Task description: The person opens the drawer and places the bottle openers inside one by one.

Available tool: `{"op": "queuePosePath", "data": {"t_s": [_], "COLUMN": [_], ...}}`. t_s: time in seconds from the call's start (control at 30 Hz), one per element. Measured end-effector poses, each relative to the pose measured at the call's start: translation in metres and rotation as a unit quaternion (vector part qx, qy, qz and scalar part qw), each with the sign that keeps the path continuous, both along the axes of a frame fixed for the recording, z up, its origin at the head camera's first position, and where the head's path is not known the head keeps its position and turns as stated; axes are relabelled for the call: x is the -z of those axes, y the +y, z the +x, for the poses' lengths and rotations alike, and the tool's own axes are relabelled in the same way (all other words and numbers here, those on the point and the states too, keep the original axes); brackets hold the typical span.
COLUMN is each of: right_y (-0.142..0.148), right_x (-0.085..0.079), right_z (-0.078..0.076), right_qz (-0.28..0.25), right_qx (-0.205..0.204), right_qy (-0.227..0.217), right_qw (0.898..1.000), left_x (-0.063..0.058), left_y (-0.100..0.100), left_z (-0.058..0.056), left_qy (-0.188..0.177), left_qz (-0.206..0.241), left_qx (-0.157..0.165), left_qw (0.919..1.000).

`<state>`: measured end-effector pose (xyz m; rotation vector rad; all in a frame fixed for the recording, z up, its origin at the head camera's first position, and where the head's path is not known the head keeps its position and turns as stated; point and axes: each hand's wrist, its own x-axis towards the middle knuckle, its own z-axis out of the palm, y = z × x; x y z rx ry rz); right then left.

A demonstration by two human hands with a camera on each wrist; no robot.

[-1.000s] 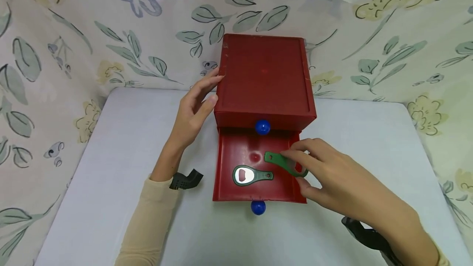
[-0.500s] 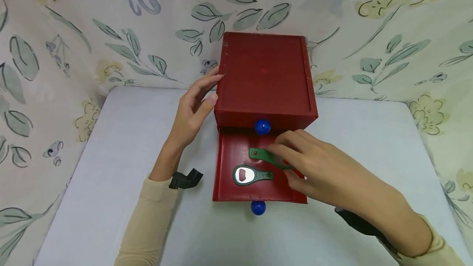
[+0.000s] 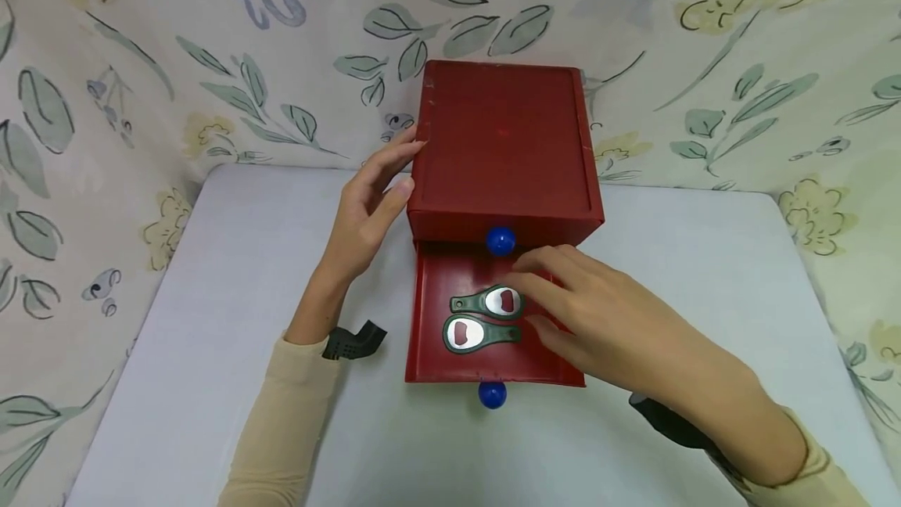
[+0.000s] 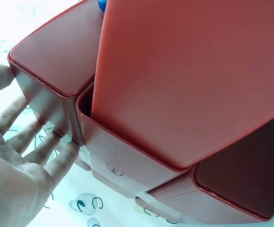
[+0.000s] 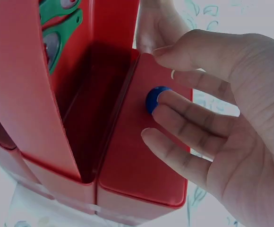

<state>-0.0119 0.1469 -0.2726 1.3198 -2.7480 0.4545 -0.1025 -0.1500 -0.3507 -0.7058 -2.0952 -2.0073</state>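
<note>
Two green bottle openers with silvery faces lie side by side in the pulled-out red drawer (image 3: 431, 288) in the head view. The rear opener (image 3: 475, 303) has its handle to the left, while the front opener (image 3: 498, 334) points its handle right. My right hand (image 3: 605, 315) hovers over the drawer's right side, fingertips just beside the rear opener's round end, fingers parted and holding nothing. My left hand (image 3: 362, 221) rests against the left side of the red drawer cabinet (image 3: 503, 139). Its fingers (image 4: 40, 149) are extended along the cabinet wall in the left wrist view.
A blue knob (image 3: 492, 395) sticks out from the open drawer's front, and another blue knob (image 3: 500, 242) is on the closed upper drawer. The cabinet stands on a white table (image 3: 267, 257), with a floral cloth (image 3: 296, 84) hanging behind.
My right hand moved left with the rear bottle opener, laid it down silvery face up behind the other one and let go. My left hand has stayed at the cabinet.
</note>
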Motion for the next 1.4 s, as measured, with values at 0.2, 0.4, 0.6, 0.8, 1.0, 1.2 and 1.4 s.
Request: {"op": "queuePosePath", "data": {"t_s": [0.2,0.4,0.6,0.8,1.0,1.2,1.4], "right_y": [0.005,0.016,0.027,0.037,0.048,0.063,0.077], "right_x": [-0.002,-0.004,-0.004,-0.003,0.004,0.019,0.04], "right_z": [0.002,0.003,0.005,0.01,0.015,0.014,0.01], "right_qz": [0.002,0.008,-0.007,-0.028,-0.06,-0.11,-0.131], "right_qx": [0.014,0.036,0.047,0.069,0.087,0.116,0.152], "right_qy": [0.0,0.008,0.031,0.03,0.028,0.009,-0.009], "right_qw": [1.0,0.999,0.998,0.997,0.994,0.987,0.98], "left_x": [0.0,0.0,-0.002,-0.001,0.001,0.001,-0.001], "left_y": [-0.001,-0.001,-0.002,-0.001,-0.001,-0.001,0.0], "left_z": [0.0,0.001,0.002,0.0,0.002,0.001,0.001], "left_qy": [0.0,-0.001,0.001,0.004,-0.001,0.0,-0.001], "left_qz": [-0.001,-0.001,-0.002,-0.002,-0.003,-0.003,-0.004], "left_qx": [0.0,0.001,0.002,0.003,-0.003,-0.001,-0.001], "left_qw": [1.0,1.0,1.0,1.0,1.0,1.0,1.0]}}
